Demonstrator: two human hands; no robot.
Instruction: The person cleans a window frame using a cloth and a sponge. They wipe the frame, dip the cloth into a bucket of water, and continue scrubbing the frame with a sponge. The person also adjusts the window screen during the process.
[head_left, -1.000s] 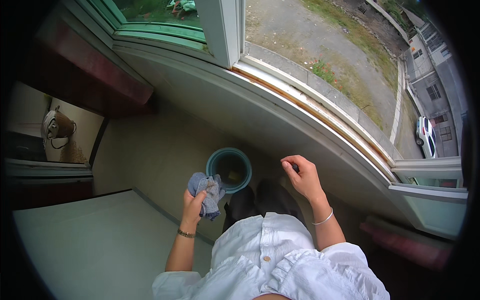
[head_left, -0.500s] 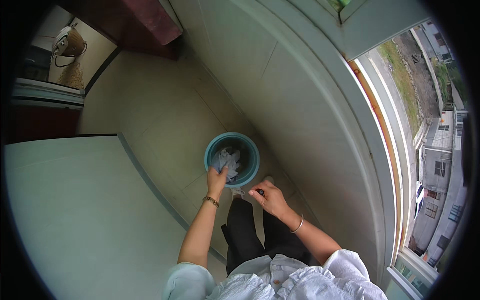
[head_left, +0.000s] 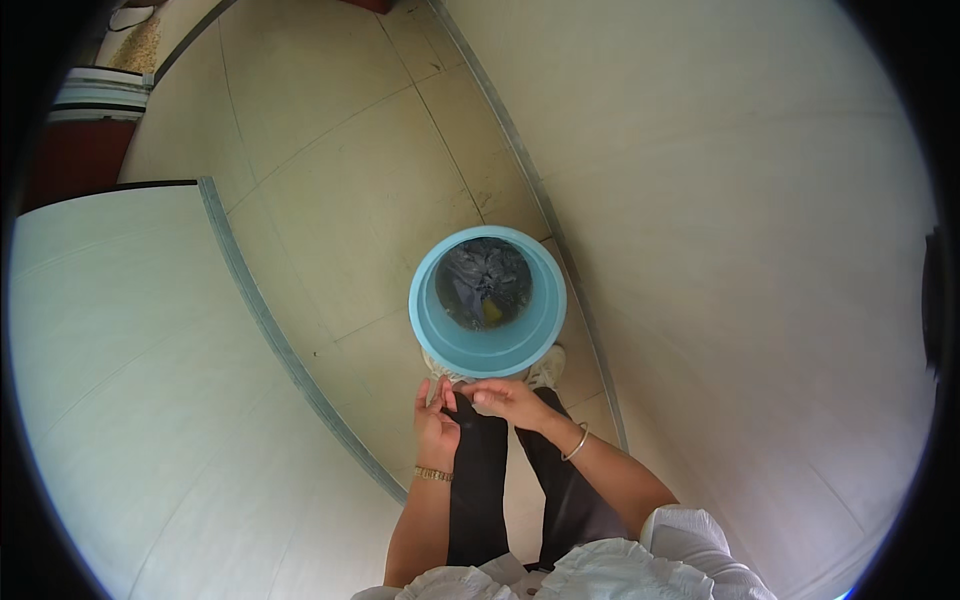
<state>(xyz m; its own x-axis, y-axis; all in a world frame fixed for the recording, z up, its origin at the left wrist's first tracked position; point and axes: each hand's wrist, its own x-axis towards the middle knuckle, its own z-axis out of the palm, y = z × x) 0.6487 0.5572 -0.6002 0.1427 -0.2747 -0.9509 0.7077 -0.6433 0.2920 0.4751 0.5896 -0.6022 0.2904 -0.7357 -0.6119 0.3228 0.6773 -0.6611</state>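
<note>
A light blue bucket (head_left: 545, 325) stands on the floor by my feet. Inside lies dark grey, wet-looking cloth (head_left: 483, 272), with a small yellowish patch (head_left: 492, 312) beside it. Just below the near rim, my left hand (head_left: 437, 425) is turned palm up with its fingers apart, holding nothing that shows. My right hand (head_left: 508, 402) reaches across to its fingertips, thumb and fingers pinched together. Whatever is in that pinch, if anything, is too small to make out. Both hands are outside the bucket.
Tiled floor (head_left: 330, 240) runs forward between a pale panel (head_left: 150, 370) on the left and a pale wall (head_left: 740, 200) on the right. My shoes (head_left: 545, 367) are close behind the bucket. A doorway sill (head_left: 100, 95) is at the far left.
My left hand has left the bucket and the pale cloth it gripped; that cloth no longer shows. My right hand has moved left to meet it. The view has tilted down, losing the window.
</note>
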